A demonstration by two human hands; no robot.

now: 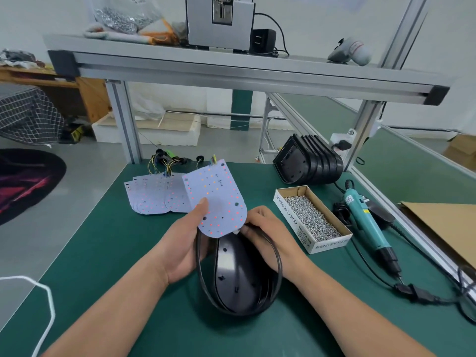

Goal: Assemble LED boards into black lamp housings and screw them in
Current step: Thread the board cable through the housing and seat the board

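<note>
A white LED board (219,199) with small red and orange dots stands tilted above a black lamp housing (239,276) lying open on the green mat. My left hand (185,243) grips the board, thumb on its face, fingers behind it and against the housing's left rim. My right hand (262,228) pinches a small white connector at the board's lower edge, over the housing's far rim.
More LED boards (154,194) with wire bundles lie fanned at the back left. A row of black housings (309,163) stands at the back right. A cardboard box of screws (313,217) and a teal electric screwdriver (368,222) with its cable lie to the right.
</note>
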